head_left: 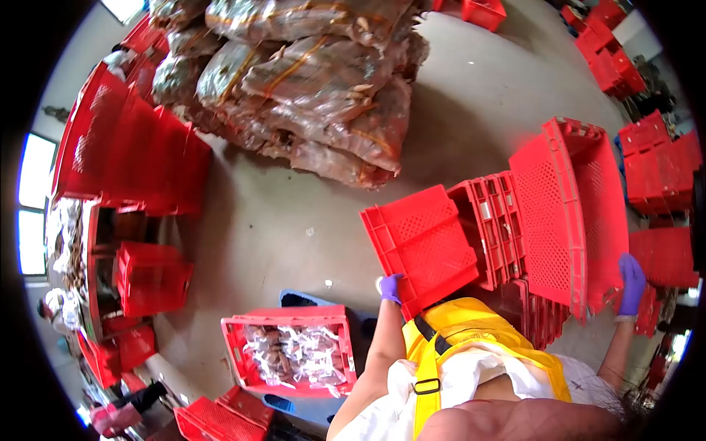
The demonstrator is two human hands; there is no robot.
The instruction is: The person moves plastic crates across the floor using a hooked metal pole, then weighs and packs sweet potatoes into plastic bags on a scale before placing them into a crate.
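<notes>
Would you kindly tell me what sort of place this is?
Probably a packing room or warehouse: red crates stand in stacks, wrapped bundles are piled up, and one crate holds plastic-wrapped goods.

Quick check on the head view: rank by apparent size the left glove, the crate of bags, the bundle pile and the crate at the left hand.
1. Bundle pile
2. Crate of bags and crate at the left hand: too alike to rank
3. Left glove
</notes>
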